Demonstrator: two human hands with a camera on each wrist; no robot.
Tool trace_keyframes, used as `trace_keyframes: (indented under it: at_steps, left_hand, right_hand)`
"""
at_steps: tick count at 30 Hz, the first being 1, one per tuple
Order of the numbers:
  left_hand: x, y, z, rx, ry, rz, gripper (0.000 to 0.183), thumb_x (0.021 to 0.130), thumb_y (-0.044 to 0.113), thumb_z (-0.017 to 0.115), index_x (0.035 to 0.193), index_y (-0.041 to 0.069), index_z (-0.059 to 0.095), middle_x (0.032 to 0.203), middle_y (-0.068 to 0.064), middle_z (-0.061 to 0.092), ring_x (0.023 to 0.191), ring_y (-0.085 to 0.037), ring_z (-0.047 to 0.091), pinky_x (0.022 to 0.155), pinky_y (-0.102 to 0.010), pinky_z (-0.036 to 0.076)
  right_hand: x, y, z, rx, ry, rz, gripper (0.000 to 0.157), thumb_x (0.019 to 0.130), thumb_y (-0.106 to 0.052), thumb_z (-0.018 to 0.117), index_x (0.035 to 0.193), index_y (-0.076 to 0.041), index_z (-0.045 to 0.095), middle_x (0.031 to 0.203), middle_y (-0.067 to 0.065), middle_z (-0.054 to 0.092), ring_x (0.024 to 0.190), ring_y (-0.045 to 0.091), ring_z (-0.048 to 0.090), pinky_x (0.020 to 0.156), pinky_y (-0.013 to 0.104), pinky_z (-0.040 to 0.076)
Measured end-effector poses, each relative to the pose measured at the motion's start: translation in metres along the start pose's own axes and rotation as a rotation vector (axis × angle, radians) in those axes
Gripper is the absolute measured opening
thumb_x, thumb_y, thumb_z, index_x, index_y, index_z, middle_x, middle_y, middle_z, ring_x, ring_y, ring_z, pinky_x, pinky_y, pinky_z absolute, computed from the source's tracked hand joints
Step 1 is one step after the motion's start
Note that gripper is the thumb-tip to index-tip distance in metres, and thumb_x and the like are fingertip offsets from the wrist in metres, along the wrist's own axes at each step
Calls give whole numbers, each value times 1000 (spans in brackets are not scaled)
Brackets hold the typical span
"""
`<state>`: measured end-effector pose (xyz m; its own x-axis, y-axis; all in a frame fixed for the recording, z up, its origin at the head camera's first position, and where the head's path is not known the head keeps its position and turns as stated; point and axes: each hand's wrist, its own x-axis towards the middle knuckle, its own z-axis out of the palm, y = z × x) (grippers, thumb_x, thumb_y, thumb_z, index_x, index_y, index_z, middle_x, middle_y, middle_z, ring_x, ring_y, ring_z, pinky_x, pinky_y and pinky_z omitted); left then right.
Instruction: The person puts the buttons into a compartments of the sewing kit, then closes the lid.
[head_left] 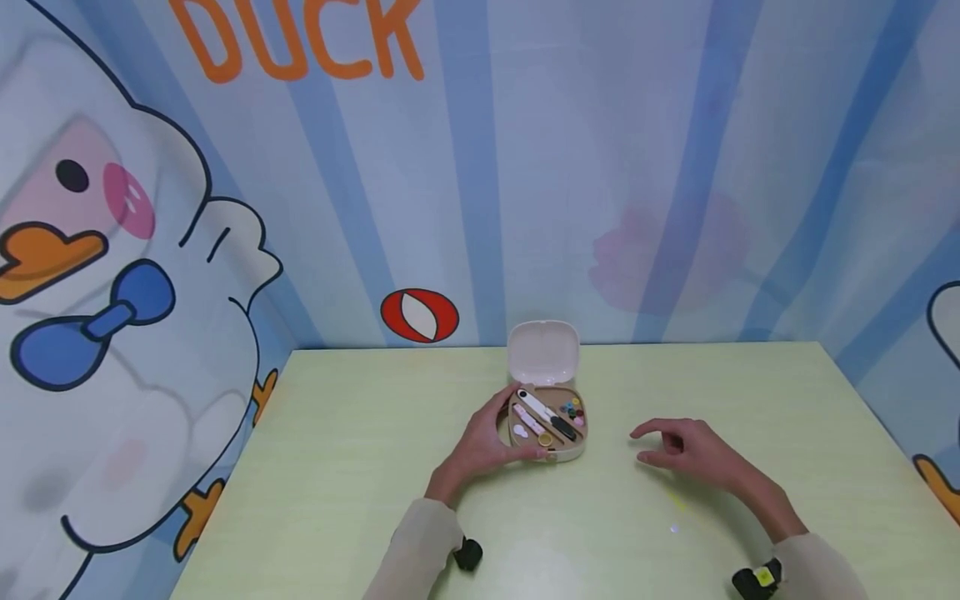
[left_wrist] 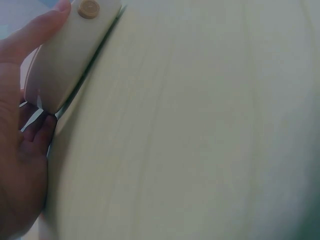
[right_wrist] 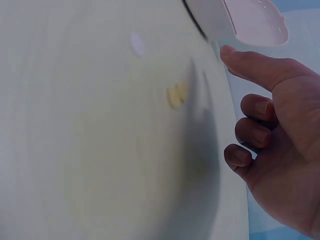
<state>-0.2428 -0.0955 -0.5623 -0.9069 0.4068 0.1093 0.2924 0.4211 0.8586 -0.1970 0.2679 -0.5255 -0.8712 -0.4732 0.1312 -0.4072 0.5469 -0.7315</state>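
Note:
In the head view a small off-white case (head_left: 576,452) stands on the table with its lid (head_left: 543,354) raised at the back. Its beige tray holds a white-and-black slim tool (head_left: 543,410), a pink slim item (head_left: 528,419), a gold ring-like piece (head_left: 545,439) and several small coloured pieces (head_left: 572,409). My left hand (head_left: 483,437) grips the case from its left side, thumb along the front. A round tan button (left_wrist: 88,8) shows on the case front in the left wrist view. To the right of the case, my right hand (head_left: 693,450) hovers with loosely bent fingers, holding nothing.
Small yellow pieces (right_wrist: 173,97) and a pale oval piece (right_wrist: 137,45) lie on the light table (head_left: 337,467) below the right hand. A blue-striped backdrop (head_left: 532,167) with duck drawings rises behind the table's back edge.

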Motion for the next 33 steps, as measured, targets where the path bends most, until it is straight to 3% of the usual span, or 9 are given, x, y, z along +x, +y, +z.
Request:
trace_keyframes:
  at_steps: [16,33]
  left_hand:
    - [0,0,0,7,13,-11,113,74,57,90,164,23,31,164,2,38,149,-19,38,120,-44,36]
    - [0,0,2,-6,11,17,110,76,51,91,164,21,31,164,-1,38,149,-22,39,120,-44,37]
  right_hand:
    - [-47,12,0,-1,-14,-4,19,93,-22,80,112,-17,77,66,-18,31,59,-3,30,55,22,36]
    - [-61,13,9,9,74,-28,10,90,-14,82,94,-22,79,61,-16,36,57,-4,31,51,22,34]
